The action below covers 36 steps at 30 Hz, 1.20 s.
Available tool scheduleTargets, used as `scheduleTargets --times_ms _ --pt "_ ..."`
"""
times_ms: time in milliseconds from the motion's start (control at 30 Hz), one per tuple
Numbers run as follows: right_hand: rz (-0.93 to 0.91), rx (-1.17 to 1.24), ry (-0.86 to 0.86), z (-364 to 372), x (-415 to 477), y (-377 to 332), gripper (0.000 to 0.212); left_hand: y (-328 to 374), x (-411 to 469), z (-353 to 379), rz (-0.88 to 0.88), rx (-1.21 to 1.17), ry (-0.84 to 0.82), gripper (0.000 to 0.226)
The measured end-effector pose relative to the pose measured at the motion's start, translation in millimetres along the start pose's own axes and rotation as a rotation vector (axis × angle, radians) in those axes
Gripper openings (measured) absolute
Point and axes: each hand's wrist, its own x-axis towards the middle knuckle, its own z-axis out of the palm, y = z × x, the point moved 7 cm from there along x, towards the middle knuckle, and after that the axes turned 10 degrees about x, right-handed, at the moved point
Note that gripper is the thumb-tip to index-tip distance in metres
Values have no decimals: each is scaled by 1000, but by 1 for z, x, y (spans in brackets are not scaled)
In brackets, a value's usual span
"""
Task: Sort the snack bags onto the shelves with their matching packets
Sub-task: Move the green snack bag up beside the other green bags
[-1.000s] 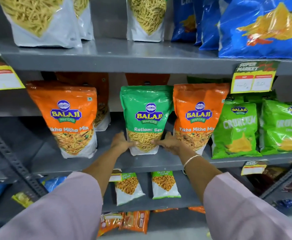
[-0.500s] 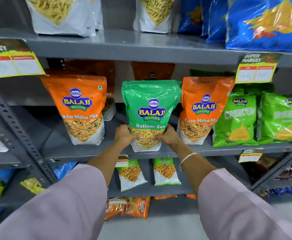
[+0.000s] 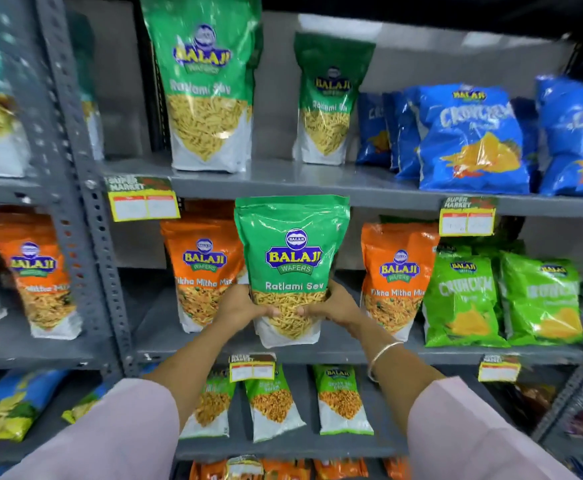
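Observation:
A green Ratlami Sev bag (image 3: pixel 292 251) is held upright in front of the middle shelf (image 3: pixel 335 351), lifted clear of it. My left hand (image 3: pixel 240 306) grips its lower left side and my right hand (image 3: pixel 335 306) its lower right. Orange Tikha Mitha Mix bags stand to its left (image 3: pixel 203 268) and right (image 3: pixel 395 278). On the upper shelf (image 3: pixel 283 185) stand two matching green Ratlami Sev bags, a large one (image 3: pixel 205 84) and a smaller one (image 3: pixel 330 98).
Blue Crunchem bags (image 3: pixel 470 136) fill the upper shelf's right side, light green Crunchem bags (image 3: pixel 463 299) the middle shelf's right. Smaller green-topped packets (image 3: pixel 272 403) lie on the lower shelf. A grey perforated upright (image 3: pixel 75 188) divides the rack. Yellow price tags (image 3: pixel 143 202) hang from shelf edges.
Both hands have lifted the green Ratlami Sev bag off the middle shelf and upward. The view has tilted up, bringing the upper shelf's green bags into sight.

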Motion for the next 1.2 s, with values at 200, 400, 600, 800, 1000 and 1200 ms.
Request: scheduleTargets --times_ms 200,400,600,800,1000,1200 --pt "-47 -160 -160 -14 -20 -88 36 67 -2 -47 106 47 -109 40" --pt "-6 -239 -188 -37 -27 -165 16 135 7 -104 190 150 -101 44" --pt "-155 -214 -62 -65 -17 -260 56 217 26 -166 267 167 14 46" --pt "-252 -121 32 -83 10 -308 38 256 64 -189 256 93 64 43" --pt "-274 -18 59 -100 56 -300 23 258 114 -169 210 -22 63 37" --pt "-226 29 74 -116 109 -268 49 241 160 -136 172 -66 -10 46"
